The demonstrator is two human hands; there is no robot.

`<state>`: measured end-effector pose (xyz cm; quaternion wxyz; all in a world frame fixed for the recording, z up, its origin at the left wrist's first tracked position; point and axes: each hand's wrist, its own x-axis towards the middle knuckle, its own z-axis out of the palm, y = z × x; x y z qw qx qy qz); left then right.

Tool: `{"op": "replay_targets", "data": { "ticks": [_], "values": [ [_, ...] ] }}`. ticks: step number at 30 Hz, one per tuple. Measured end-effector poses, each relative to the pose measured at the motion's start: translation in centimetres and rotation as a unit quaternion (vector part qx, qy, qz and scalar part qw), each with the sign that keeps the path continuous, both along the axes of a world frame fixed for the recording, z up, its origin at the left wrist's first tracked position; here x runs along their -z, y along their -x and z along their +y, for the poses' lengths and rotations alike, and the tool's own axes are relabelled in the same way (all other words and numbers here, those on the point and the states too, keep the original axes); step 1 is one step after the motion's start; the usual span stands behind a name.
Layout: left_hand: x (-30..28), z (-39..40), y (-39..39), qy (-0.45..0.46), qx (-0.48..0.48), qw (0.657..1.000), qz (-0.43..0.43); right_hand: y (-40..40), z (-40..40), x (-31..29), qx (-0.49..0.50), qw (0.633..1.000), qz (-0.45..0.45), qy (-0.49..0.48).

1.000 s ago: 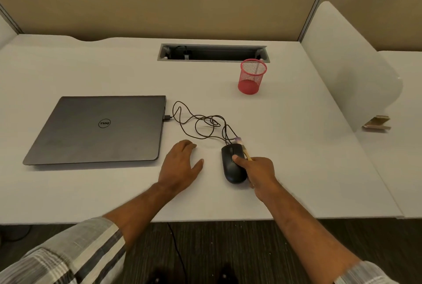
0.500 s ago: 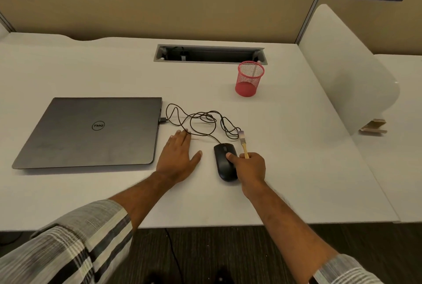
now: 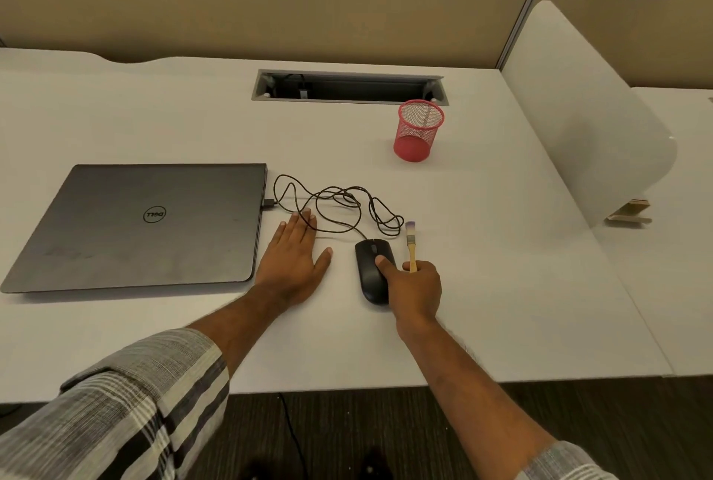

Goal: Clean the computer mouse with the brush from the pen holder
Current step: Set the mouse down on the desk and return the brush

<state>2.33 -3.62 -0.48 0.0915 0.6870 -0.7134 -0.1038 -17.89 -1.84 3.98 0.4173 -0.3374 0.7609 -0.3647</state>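
A black wired mouse (image 3: 369,267) lies on the white desk (image 3: 501,267). My right hand (image 3: 414,288) grips a small wooden-handled brush (image 3: 411,244), bristles pointing away from me, just right of the mouse; its thumb rests on the mouse's top. My left hand (image 3: 295,259) lies flat and open on the desk to the left of the mouse, fingertips touching the tangled mouse cable (image 3: 339,205). A red mesh pen holder (image 3: 418,131) stands farther back on the right, with nothing visible in it.
A closed grey laptop (image 3: 142,224) lies at the left with the cable plugged into its side. A cable slot (image 3: 347,85) is cut into the desk at the back. A white divider panel (image 3: 586,113) stands at the right. The desk's front edge is near my arms.
The brush has swung off the mouse's front to its right side and now points away from me. My left hand has slid slightly forward onto the cable. The camera view has shifted.
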Motion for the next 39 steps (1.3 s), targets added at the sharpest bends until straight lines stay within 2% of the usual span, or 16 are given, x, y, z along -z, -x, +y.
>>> {"op": "replay_targets", "data": {
  "ticks": [13,19,23,28,31,34,39],
  "values": [
    [0.2,-0.1,-0.1,-0.001,0.005,1.0,0.004,-0.7,-0.9,0.3,-0.004,1.0,0.004,0.005],
    [0.3,-0.2,-0.2,-0.004,0.012,1.0,-0.003,0.7,-1.1,-1.1,0.029,0.993,0.045,0.101],
    [0.3,-0.2,-0.2,-0.004,0.014,1.0,-0.004,2.5,-4.3,-3.7,-0.024,0.974,0.135,0.183],
    [0.4,-0.2,-0.2,0.003,0.018,1.0,-0.006,4.5,-11.4,-7.8,-0.094,0.922,0.289,0.241],
    [0.4,-0.1,-0.2,0.005,0.021,1.0,-0.005,5.3,-15.4,-10.6,-0.096,0.901,0.321,0.276],
    [0.4,-0.2,-0.2,0.008,0.025,1.0,-0.005,5.5,-18.7,-12.4,-0.122,0.888,0.355,0.264],
    [0.4,-0.1,-0.2,0.006,0.021,1.0,-0.002,5.2,-23.1,-13.6,-0.184,0.88,0.396,0.186]
  ]
}}
